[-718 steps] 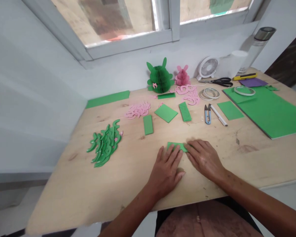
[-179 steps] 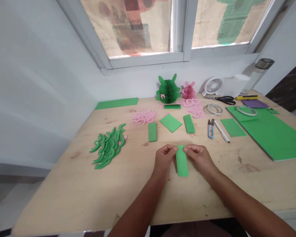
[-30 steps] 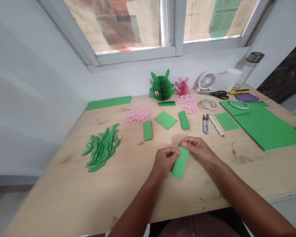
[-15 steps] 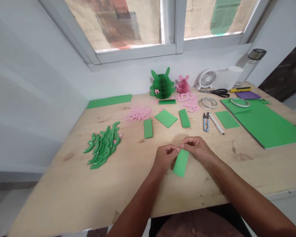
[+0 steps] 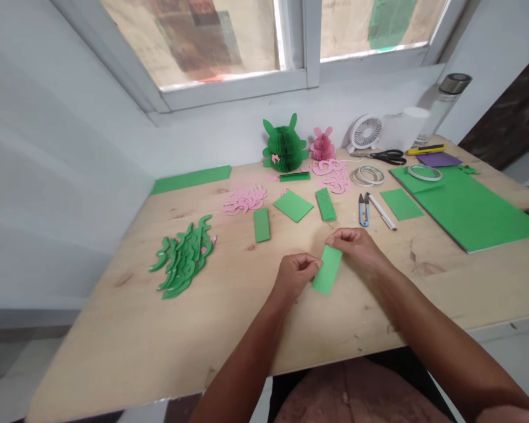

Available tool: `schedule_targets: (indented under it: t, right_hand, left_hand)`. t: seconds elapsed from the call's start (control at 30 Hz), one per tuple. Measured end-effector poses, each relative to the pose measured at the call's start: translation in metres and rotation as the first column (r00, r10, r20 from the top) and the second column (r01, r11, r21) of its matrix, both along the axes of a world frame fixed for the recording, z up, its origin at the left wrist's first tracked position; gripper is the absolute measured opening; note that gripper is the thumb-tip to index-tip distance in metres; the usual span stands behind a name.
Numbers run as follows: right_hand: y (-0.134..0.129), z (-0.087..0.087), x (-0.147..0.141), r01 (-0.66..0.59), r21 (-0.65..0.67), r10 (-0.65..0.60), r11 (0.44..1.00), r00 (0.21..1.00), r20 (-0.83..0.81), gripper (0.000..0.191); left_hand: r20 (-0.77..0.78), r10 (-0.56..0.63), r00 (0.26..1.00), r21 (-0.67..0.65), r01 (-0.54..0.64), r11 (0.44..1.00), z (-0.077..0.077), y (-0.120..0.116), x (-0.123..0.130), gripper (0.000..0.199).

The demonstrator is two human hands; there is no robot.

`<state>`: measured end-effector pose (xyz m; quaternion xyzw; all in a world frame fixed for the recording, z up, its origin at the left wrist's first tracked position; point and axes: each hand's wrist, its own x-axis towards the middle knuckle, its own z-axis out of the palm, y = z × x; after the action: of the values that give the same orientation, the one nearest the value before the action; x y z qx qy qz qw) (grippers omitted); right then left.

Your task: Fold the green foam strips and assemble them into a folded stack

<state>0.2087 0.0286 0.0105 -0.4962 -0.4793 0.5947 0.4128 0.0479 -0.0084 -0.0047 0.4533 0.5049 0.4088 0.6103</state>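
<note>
Between my hands is a small strip of green paper (image 5: 327, 271), tilted over the wooden table. My left hand (image 5: 296, 273) pinches its left edge about halfway along. The far end is pinched by my right hand (image 5: 356, 247), thumb and finger closed on it. Just beyond lie a folded green paper (image 5: 325, 205), a flat green paper square (image 5: 293, 205) and another folded green paper strip (image 5: 261, 225). Curved green paper cutouts (image 5: 186, 258) are heaped to the left, and pink paper cutouts (image 5: 245, 200) form a pile farther back.
Green (image 5: 284, 150) and pink (image 5: 322, 145) paper honeycomb figures stand by the wall. To the right are blue thread snips (image 5: 364, 210), a white pen (image 5: 382, 211), tape rolls (image 5: 367, 175), black scissors (image 5: 388, 156), a yellow cutter (image 5: 427, 149), a fan (image 5: 365, 133) and a large green sheet (image 5: 476, 205).
My hands have moved apart along the strip: the left slid down its side, while the right stayed at the far end and shifted slightly away. The view has tilted a little.
</note>
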Motion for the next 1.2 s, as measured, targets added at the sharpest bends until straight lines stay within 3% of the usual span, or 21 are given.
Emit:
schedule_targets:
  t: [0.33, 0.53, 0.67, 0.73, 0.87, 0.97, 1.07, 1.2]
  right_hand:
    - [0.014, 0.002, 0.021, 0.155, 0.033, -0.153, 0.987, 0.987, -0.049, 0.019]
    - [0.016, 0.000, 0.024, 0.159, 0.062, -0.159, 0.985, 0.987, -0.005, 0.020]
    - [0.018, -0.001, 0.029, 0.210, 0.050, -0.209, 0.976, 0.978, -0.024, 0.022]
    - [0.018, -0.001, 0.031, 0.229, 0.034, -0.227, 0.973, 0.973, -0.046, 0.023]
    - [0.014, -0.001, 0.025, 0.166, -0.018, -0.167, 0.986, 0.979, -0.117, 0.025]
    - [0.009, -0.003, 0.016, 0.098, -0.024, -0.101, 0.995, 0.987, -0.129, 0.026]
    - [0.005, -0.006, 0.008, 0.057, 0.001, -0.057, 0.998, 0.992, -0.110, 0.030]
    - [0.001, -0.007, 0.001, -0.004, -0.007, 0.003, 1.000, 0.990, -0.140, 0.033]
  left_hand:
    - [-0.008, -0.095, 0.995, -0.010, 0.095, 0.995, 0.001, -0.001, 0.000, 0.017]
    - [0.007, -0.100, 0.995, 0.012, 0.100, 0.995, 0.000, -0.001, 0.001, 0.017]
    - [0.009, -0.168, 0.986, -0.016, 0.168, 0.986, 0.004, -0.001, -0.005, 0.016]
    - [0.013, -0.135, 0.991, -0.015, 0.135, 0.991, 0.005, 0.001, -0.010, 0.018]
    - [0.044, 0.131, 0.990, 0.046, -0.133, 0.990, 0.003, 0.008, -0.012, 0.025]
    - [0.050, 0.083, 0.995, 0.025, -0.085, 0.996, -0.003, 0.009, -0.002, 0.034]
    - [0.031, 0.014, 0.999, 0.015, -0.015, 1.000, -0.007, 0.006, 0.007, 0.027]
    - [0.118, 0.093, 0.989, -0.033, -0.090, 0.995, -0.007, 0.004, 0.007, 0.026]
